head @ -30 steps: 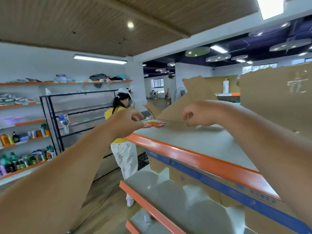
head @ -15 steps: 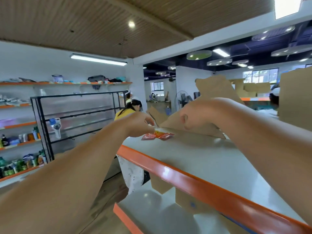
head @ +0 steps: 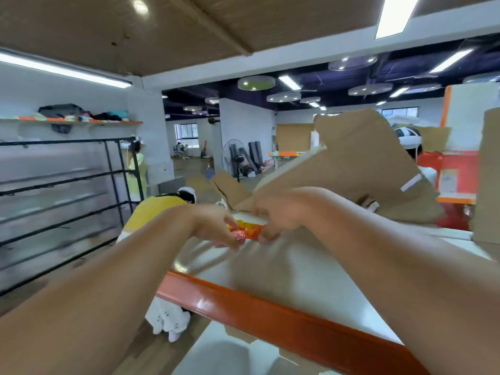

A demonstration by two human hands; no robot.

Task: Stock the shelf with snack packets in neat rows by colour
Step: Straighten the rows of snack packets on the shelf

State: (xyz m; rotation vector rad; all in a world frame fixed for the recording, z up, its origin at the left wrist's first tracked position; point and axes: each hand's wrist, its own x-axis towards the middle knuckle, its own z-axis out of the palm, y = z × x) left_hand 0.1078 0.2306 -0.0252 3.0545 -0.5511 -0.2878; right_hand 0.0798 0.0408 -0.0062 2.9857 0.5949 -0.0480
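Observation:
An orange-red snack packet (head: 247,230) lies on the far left part of the white top shelf (head: 311,282), which has an orange front lip (head: 270,318). My left hand (head: 213,226) pinches the packet's left end, fingers curled down onto it. At the packet's right end my right hand (head: 281,215) pinches it with curled fingers. Both forearms reach across the shelf. The packet's print is blurred.
Opened cardboard boxes (head: 359,171) stand at the back of the shelf, another (head: 489,180) at the right edge. A lower white shelf (head: 224,355) shows below. A person in yellow (head: 157,209) bends beside the shelf's left end; a black rack (head: 62,196) stands at left.
The view has risen and swung right. My right hand, hovering as a fist before, has come down and taken the packet's right end; the left hand stays on it. The person in yellow has bent down.

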